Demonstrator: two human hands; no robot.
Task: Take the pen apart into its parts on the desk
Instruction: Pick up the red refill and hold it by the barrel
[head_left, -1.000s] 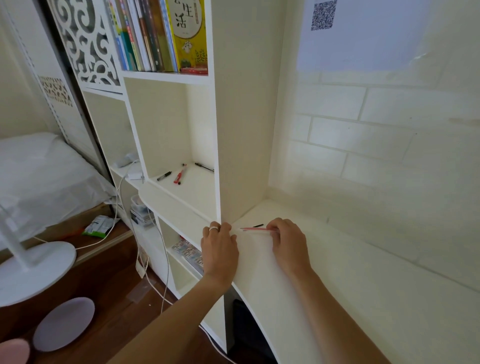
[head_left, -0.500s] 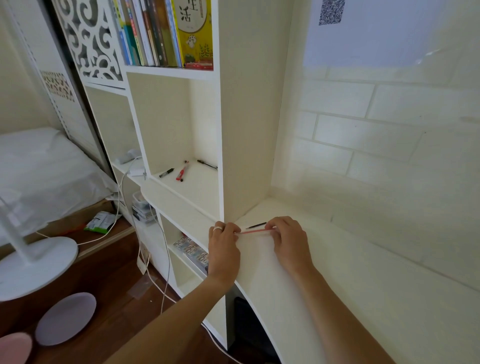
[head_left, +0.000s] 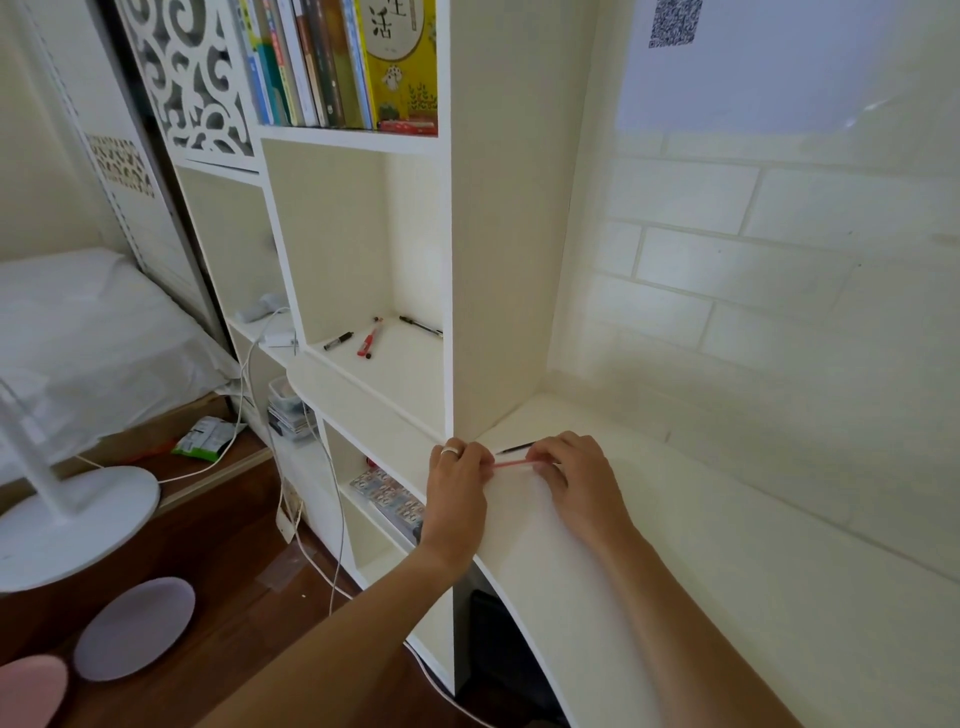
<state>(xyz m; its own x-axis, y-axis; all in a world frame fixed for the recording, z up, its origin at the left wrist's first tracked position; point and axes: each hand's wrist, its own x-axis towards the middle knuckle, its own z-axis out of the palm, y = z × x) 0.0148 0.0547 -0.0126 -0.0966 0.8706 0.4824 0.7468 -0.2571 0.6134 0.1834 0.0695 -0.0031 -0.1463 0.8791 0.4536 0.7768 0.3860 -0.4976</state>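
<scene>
A thin red pen (head_left: 511, 463) lies level just above the white desk (head_left: 675, 545), near its left end. My left hand (head_left: 460, 480), with a ring on one finger, grips the pen's left end. My right hand (head_left: 576, 480) grips the right end, so only the short middle stretch shows between the fingers. A slim black pen part (head_left: 515, 448) lies on the desk just behind the hands, apart from them.
A white bookcase wall (head_left: 498, 260) stands against the desk's left end. Its open shelf (head_left: 395, 364) holds a red pen (head_left: 370, 338) and two black pens. Books fill the shelf above. A fan base (head_left: 78, 514), cables and round mats lie on the floor at left.
My left hand has moved right from the desk edge and closed on the red pen's free end. The right hand has kept its grip. The view has shifted slightly.
</scene>
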